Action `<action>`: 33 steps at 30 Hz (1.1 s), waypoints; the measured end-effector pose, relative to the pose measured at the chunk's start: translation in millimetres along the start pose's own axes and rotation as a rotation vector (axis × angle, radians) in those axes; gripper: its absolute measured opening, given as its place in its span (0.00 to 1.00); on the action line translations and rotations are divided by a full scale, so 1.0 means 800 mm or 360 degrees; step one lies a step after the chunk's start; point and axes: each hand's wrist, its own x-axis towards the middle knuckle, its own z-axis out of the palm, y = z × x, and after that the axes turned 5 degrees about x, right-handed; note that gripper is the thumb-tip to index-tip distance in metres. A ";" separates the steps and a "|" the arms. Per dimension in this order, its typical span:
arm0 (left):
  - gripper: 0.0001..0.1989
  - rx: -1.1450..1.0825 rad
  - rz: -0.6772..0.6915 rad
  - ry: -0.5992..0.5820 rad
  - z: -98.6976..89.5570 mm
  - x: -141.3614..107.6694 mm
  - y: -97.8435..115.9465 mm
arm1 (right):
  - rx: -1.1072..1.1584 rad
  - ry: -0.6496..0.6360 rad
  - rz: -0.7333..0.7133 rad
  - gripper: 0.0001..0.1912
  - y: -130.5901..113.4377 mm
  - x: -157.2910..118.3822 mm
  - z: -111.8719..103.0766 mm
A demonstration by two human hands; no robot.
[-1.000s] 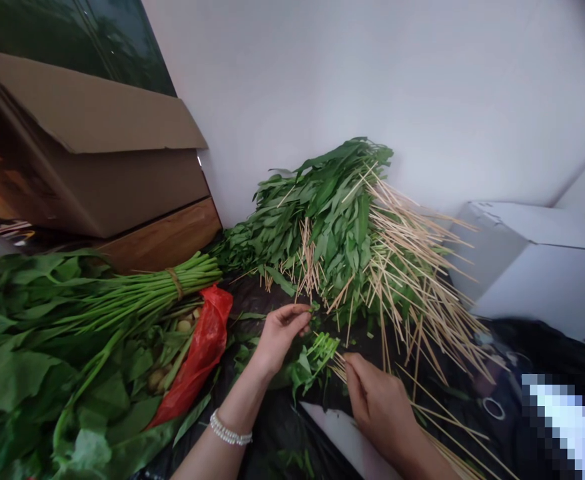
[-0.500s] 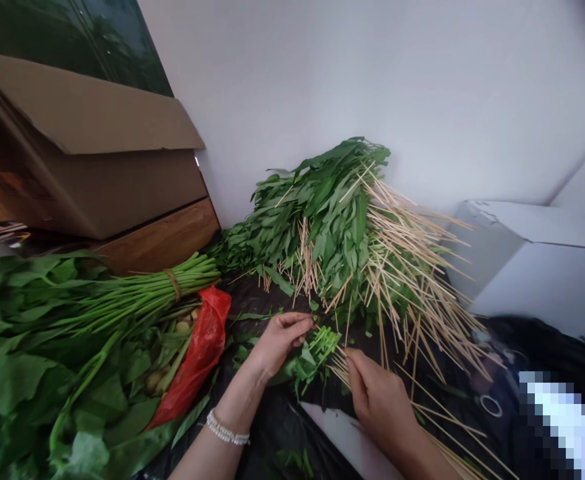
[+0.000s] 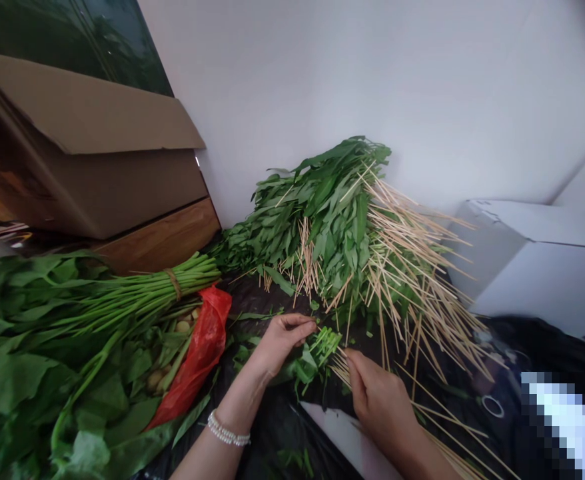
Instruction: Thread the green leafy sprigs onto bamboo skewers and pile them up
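Over there, black plastic [image 3: 275,420] lies before a pale wall [image 3: 272,80]; my right hand [image 3: 380,393] grips a skewer [image 3: 342,352] bunched with bright green stems [image 3: 326,341], between that hand and my pinched-together left hand [image 3: 280,343].

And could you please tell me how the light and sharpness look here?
In the head view, the pale wall is softly lit; the cardboard box is shaded below its flap; detail around the left fingers is soft; a pixelated patch masks the lower-right corner.

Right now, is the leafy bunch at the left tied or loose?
Tied: a brown band wraps around the stems near their cut ends.
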 end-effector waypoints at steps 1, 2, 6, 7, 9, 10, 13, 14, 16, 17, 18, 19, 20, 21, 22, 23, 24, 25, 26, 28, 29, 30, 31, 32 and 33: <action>0.15 0.0030 0.0014 -0.0001 0.001 0.000 0.000 | -0.0009 -0.0003 0.0004 0.16 0.000 0.000 0.001; 0.15 0.0056 0.0026 -0.0006 0.001 0.000 -0.001 | -0.0015 -0.0009 0.0009 0.16 0.000 -0.001 0.002; 0.16 0.0076 0.0009 -0.0007 0.002 0.000 -0.003 | -0.0007 -0.0028 0.0028 0.17 0.000 0.000 0.002; 0.17 0.0062 -0.0007 0.0000 0.001 0.001 -0.003 | 0.0000 -0.0029 0.0028 0.17 0.000 0.000 0.002; 0.17 0.0038 -0.0035 0.0002 0.000 0.002 -0.004 | 0.0011 -0.0025 0.0022 0.17 0.000 0.000 0.001; 0.17 0.0034 -0.0041 -0.0003 -0.001 0.002 -0.003 | 0.0013 -0.0021 0.0021 0.17 -0.001 0.000 0.001; 0.16 0.0054 -0.0049 -0.0042 -0.004 0.003 -0.003 | 0.0016 -0.0035 0.0010 0.17 -0.001 -0.001 0.001; 0.16 0.0066 -0.0060 -0.0065 -0.004 0.002 -0.003 | 0.0019 -0.0045 0.0006 0.18 -0.002 -0.001 0.002; 0.17 0.0089 -0.0091 -0.0114 -0.004 0.001 -0.004 | 0.0022 -0.0055 -0.0003 0.18 -0.002 -0.001 0.002; 0.17 0.0101 -0.0105 -0.0132 -0.004 0.001 -0.004 | 0.0020 -0.0053 -0.0009 0.18 -0.003 -0.001 0.002; 0.17 0.0107 -0.0106 -0.0138 -0.005 0.001 -0.004 | 0.0018 -0.0043 -0.0018 0.18 -0.003 -0.001 0.001; 0.18 0.0103 -0.0088 -0.0142 -0.007 0.001 -0.003 | 0.0015 -0.0024 -0.0033 0.18 -0.003 0.000 -0.001; 0.18 0.0090 -0.0054 -0.0151 -0.010 0.002 -0.002 | 0.0017 0.0004 -0.0050 0.17 -0.003 0.001 -0.003; 0.19 0.0063 -0.0005 -0.0146 -0.013 0.004 0.000 | 0.0026 0.0036 -0.0067 0.17 -0.003 0.002 -0.007; 0.20 0.0021 0.0051 -0.0118 -0.018 0.006 0.002 | 0.0043 0.0076 -0.0081 0.16 -0.004 0.003 -0.011; 0.21 -0.0028 0.0102 -0.0062 -0.024 0.008 0.004 | 0.0065 0.0120 -0.0079 0.15 -0.004 0.004 -0.016; 0.22 -0.0078 0.0137 0.0017 -0.030 0.011 0.007 | 0.0094 0.0160 -0.0051 0.14 -0.005 0.005 -0.022; 0.23 -0.0119 0.0154 0.0115 -0.036 0.013 0.009 | 0.0128 0.0196 0.0000 0.13 -0.007 0.007 -0.028; 0.23 -0.0148 0.0160 0.0215 -0.043 0.016 0.011 | 0.0164 0.0225 0.0080 0.13 -0.008 0.008 -0.035; 0.23 -0.0136 0.0159 0.0356 -0.055 0.018 0.015 | 0.0245 0.0283 0.0267 0.14 -0.010 0.010 -0.047; 0.23 -0.0088 0.0164 0.0393 -0.060 0.019 0.016 | 0.0289 0.0313 0.0358 0.14 -0.011 0.011 -0.052; 0.23 -0.0008 0.0174 0.0413 -0.066 0.019 0.016 | 0.0336 0.0344 0.0435 0.15 -0.010 0.013 -0.057; 0.22 0.0100 0.0186 0.0421 -0.070 0.018 0.016 | 0.0383 0.0376 0.0505 0.15 -0.008 0.014 -0.062; 0.21 0.0226 0.0204 0.0421 -0.074 0.018 0.016 | 0.0434 0.0407 0.0570 0.15 -0.005 0.015 -0.065; 0.19 0.0356 0.0231 0.0406 -0.077 0.017 0.015 | 0.0494 0.0433 0.0628 0.15 0.000 0.016 -0.068</action>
